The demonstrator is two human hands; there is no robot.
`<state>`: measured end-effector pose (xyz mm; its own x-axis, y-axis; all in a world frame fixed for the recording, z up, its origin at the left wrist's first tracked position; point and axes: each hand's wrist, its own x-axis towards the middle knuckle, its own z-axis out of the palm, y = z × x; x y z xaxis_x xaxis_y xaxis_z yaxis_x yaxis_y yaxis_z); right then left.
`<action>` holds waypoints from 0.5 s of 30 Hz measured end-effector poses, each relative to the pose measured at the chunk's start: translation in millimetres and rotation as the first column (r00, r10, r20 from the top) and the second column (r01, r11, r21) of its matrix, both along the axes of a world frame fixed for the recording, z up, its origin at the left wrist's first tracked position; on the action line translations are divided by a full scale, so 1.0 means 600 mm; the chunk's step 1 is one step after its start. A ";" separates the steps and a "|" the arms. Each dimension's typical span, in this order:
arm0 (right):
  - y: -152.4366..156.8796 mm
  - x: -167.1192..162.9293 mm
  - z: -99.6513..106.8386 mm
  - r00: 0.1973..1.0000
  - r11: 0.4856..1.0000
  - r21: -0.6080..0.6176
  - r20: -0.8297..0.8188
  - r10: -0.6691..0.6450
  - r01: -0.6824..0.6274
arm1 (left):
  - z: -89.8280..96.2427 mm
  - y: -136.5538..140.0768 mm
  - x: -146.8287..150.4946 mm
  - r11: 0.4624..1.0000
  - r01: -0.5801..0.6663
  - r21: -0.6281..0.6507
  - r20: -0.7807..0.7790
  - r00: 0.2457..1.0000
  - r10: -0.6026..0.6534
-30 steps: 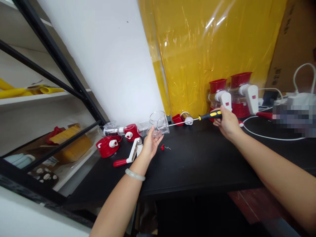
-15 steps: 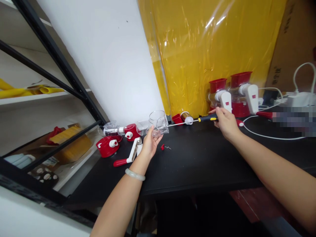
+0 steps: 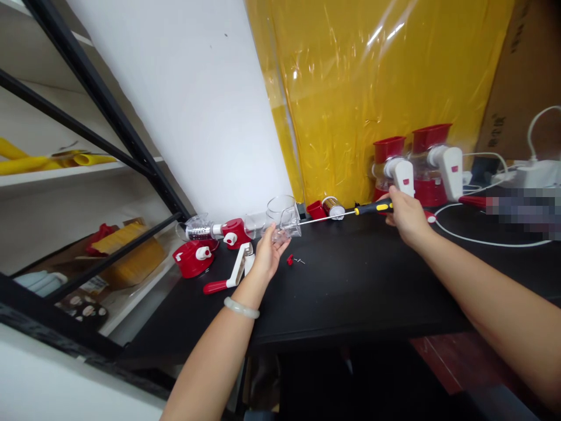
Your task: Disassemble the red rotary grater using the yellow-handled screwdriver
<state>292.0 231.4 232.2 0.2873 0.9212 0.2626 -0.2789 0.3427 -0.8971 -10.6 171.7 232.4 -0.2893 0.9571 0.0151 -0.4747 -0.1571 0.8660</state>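
The left hand is closed on a clear housing above the far side of the table, thumb against its side and fingers below, a hold that appears meant to brace it. The right hand is clamped around the handle of a screwdriver. The shaft runs nearly level into the housing's right end, presumably to line up with a fastener; the tip's seat cannot be made out. A red piece and screws lie just beside the left hand, likely for easy reach. The crank and base sit left, apparently clear of the tool's line.
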 end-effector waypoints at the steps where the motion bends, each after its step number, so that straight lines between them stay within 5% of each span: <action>1: -0.001 -0.001 0.000 1.000 1.000 0.020 0.000 -0.009 0.009 | 0.000 0.000 0.000 1.000 -0.004 0.000 0.000 1.000 0.004; 9: -0.013 0.012 0.016 0.852 0.940 0.126 -0.398 0.341 -0.317 | -0.001 -0.002 0.000 1.000 0.014 0.009 -0.015 1.000 -0.014; 15: 0.003 0.006 -0.001 0.987 0.990 -0.003 -0.075 0.142 -0.142 | -0.001 0.001 -0.003 1.000 0.010 0.006 -0.013 1.000 -0.010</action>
<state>295.4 233.0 231.7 0.1718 0.9562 0.2372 -0.3904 0.2871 -0.8747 -12.3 172.3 231.7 -0.2794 0.9599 0.0242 -0.4654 -0.1575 0.8710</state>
